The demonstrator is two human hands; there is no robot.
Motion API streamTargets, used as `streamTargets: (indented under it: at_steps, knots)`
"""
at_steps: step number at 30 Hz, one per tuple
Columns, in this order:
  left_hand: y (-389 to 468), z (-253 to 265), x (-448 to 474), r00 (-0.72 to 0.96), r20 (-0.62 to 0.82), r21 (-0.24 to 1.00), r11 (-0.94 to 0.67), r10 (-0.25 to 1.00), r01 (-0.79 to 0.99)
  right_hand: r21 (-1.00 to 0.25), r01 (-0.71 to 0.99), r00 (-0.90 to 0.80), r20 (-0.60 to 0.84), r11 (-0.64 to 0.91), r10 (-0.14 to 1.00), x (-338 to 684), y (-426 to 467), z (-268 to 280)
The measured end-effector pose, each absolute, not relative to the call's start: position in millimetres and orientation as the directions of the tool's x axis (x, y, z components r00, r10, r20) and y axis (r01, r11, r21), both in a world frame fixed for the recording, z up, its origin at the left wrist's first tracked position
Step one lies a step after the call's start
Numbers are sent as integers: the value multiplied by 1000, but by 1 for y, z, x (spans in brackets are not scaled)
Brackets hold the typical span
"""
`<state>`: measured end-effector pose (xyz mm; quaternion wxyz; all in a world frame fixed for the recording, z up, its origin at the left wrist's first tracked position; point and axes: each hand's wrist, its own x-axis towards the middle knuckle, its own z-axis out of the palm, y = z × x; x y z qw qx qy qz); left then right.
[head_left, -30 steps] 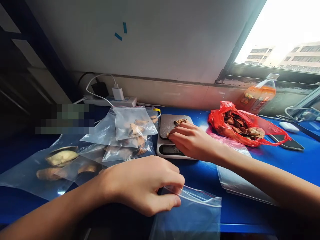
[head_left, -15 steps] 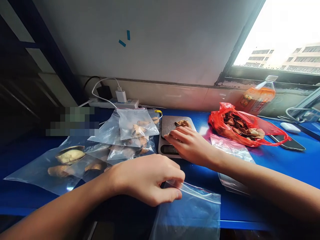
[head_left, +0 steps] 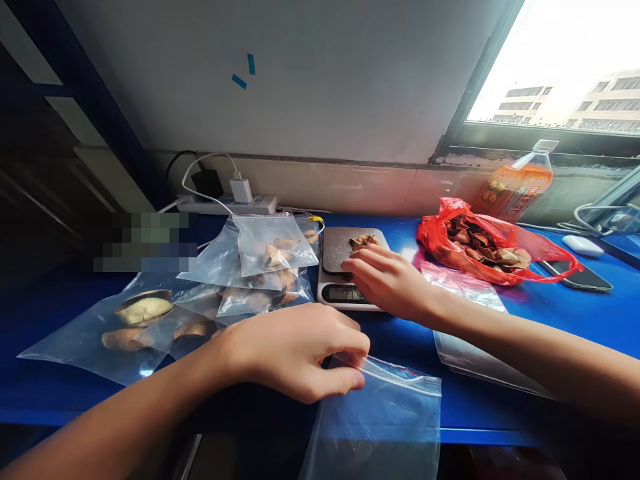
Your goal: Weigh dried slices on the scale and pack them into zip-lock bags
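My left hand (head_left: 305,353) pinches the top edge of a clear zip-lock bag (head_left: 380,420), which hangs over the table's front edge. A digital kitchen scale (head_left: 340,257) stands behind it, with a partly visible lit display. On the scale's plate lies a brown dried husk piece (head_left: 365,241), with crumbs scattered around. My right hand (head_left: 387,277) is over the right side of the plate, just in front of the husk, fingers stretched out and slightly bent. Its palm side is hidden, and I cannot tell whether the fingertips touch the plate.
Filled clear zip-lock bags (head_left: 135,333) of dried shell pieces overlap at left. A red plastic bag (head_left: 445,250) of husks sits at right, near flat clear bags (head_left: 470,347), a phone (head_left: 580,275), a white case (head_left: 583,246) and an orange drink bottle (head_left: 520,183). A power strip (head_left: 250,204) runs along the wall.
My right hand has drawn back slightly to the right across the scale, uncovering more of the display. My left hand keeps its hold on the bag. The view has shifted slightly.
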<state>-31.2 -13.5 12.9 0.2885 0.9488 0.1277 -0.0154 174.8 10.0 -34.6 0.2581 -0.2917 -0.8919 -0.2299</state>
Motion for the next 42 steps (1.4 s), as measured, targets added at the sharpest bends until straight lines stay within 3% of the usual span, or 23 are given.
streamTargets:
  at_steps: [4, 7, 10, 14, 17, 20, 25, 42]
  knots:
    - [-13, 14, -32, 952, -123, 483, -821, 281, 305, -7, 671, -476, 763, 742, 438, 181, -1, -20]
    - [-11, 11, -32, 923, -94, 417, -827, 374, 377, -118, 698, -375, 781, 707, 500, 188, -31, -12]
    - [-8, 7, -31, 872, -33, 325, -820, 488, 471, -149, 645, -448, 721, 750, 529, 193, -66, -18]
    - [-6, 1, -27, 782, 44, 277, -760, 622, 588, -214, 370, -636, 651, 904, 414, 190, -91, -42]
    - [-1, -2, -26, 688, 224, 202, -724, 690, 660, -241, 341, -692, 589, 909, 416, 185, -91, -51]
    - [8, -6, -24, 662, 394, 17, -725, 637, 688, -217, 346, -724, 557, 913, 407, 183, -87, -50]
    - [21, -14, -17, 744, 340, -154, -746, 575, 647, -202, 342, -737, 548, 918, 396, 184, -87, -49]
    - [19, -14, -9, 762, 346, -282, -714, 547, 640, -211, 330, -736, 554, 920, 390, 181, -88, -48]
